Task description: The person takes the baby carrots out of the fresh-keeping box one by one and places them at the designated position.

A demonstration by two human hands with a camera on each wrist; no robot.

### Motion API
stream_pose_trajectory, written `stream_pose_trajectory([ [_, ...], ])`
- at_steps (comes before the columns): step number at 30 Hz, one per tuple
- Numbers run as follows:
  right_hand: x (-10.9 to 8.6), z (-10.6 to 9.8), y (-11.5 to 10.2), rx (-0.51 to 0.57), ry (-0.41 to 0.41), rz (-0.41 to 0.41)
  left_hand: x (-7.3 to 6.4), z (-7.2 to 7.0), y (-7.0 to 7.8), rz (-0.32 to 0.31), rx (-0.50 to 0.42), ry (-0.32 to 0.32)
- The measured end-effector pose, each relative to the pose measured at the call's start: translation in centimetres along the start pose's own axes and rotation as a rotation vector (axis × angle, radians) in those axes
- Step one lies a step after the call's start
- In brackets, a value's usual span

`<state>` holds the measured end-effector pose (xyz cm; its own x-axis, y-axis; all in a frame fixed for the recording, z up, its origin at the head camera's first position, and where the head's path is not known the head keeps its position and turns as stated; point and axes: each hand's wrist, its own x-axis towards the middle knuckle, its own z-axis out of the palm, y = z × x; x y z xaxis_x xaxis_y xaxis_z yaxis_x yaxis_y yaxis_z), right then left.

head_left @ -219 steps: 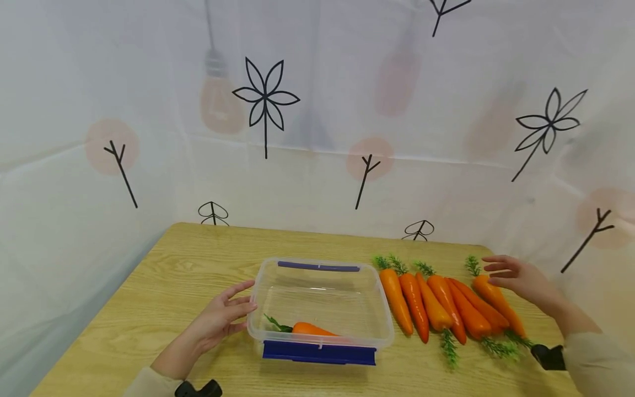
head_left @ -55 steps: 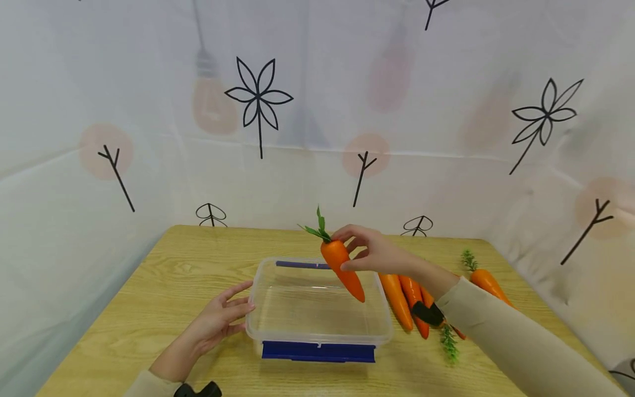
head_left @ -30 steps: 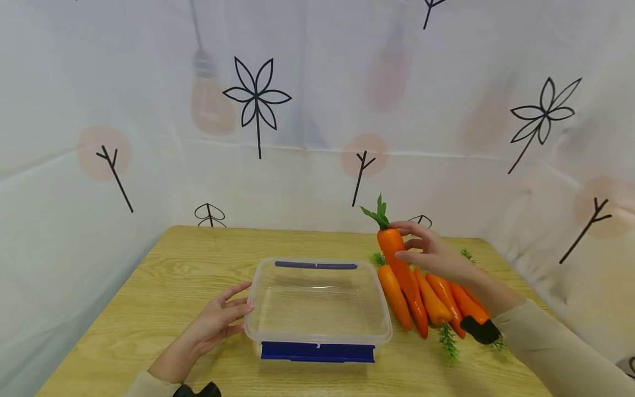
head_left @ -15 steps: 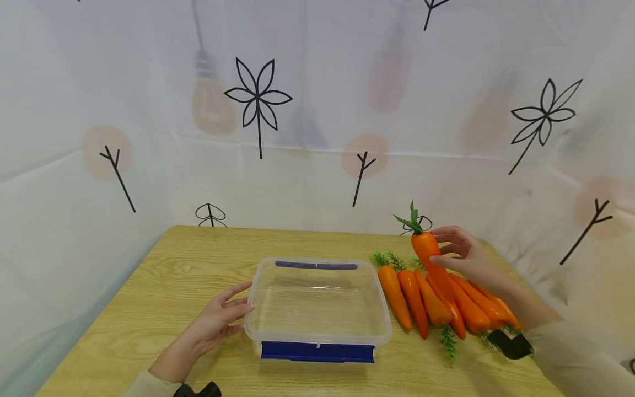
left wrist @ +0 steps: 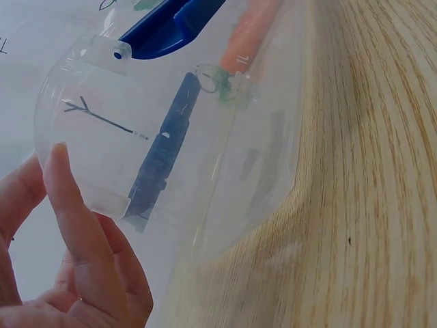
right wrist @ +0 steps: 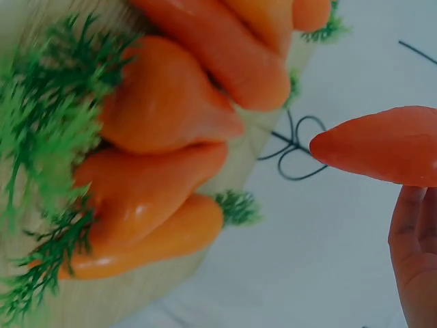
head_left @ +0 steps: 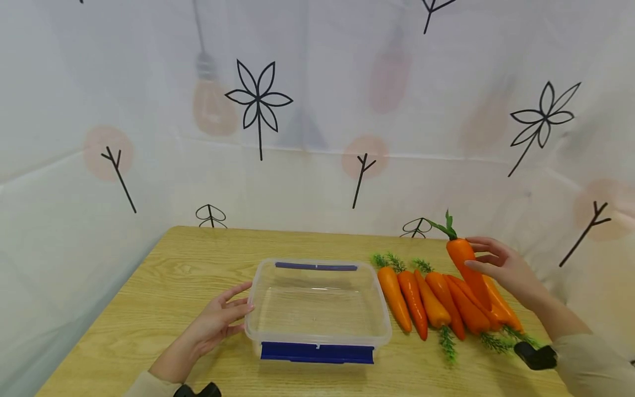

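My right hand [head_left: 508,273] pinches an orange carrot [head_left: 458,253] with smooth green leaves between thumb and fingers. It is held up tilted, leaf end at top, over the right end of a row of carrots [head_left: 395,298]. The carrot's pointed tip [right wrist: 341,145] shows in the right wrist view, with part of the right hand [right wrist: 416,253] under it. My left hand [head_left: 218,317] touches the left side of a clear plastic box [head_left: 317,337] with blue clips, its fingers extended. In the left wrist view, a fingertip of the left hand [left wrist: 85,246] lies right at the box rim [left wrist: 42,102].
The box and carrots are on a wooden table [head_left: 198,264]. Feathery green tops [head_left: 446,344] stick out from both ends of the row. A patterned white curtain [head_left: 307,193] hangs behind the table and along both sides.
The carrot with smooth leaves lay in the box at first; my right hand then held it above the box and has carried it right, over the row's far end. The left hand stays put.
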<state>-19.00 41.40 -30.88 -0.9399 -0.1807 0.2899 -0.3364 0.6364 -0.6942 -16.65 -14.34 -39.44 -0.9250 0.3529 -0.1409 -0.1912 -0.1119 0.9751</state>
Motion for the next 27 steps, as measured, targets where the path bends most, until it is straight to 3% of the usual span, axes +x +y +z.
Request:
stream_pose_trajectory([
  [9, -0.5, -2.3, 3.4, -0.072, 0.005, 0.078, 0.0, 0.0, -0.1, -0.004, -0.002, 0.013],
  [18, -0.8, -3.6, 6.7, -0.09, 0.008, 0.1, 0.0, -0.2, -0.2, -0.003, 0.007, 0.017],
  [27, -1.4, -4.1, 9.9, -0.129, -0.044, 0.245, -0.2, -0.2, 0.0, -0.016, 0.003, 0.03],
])
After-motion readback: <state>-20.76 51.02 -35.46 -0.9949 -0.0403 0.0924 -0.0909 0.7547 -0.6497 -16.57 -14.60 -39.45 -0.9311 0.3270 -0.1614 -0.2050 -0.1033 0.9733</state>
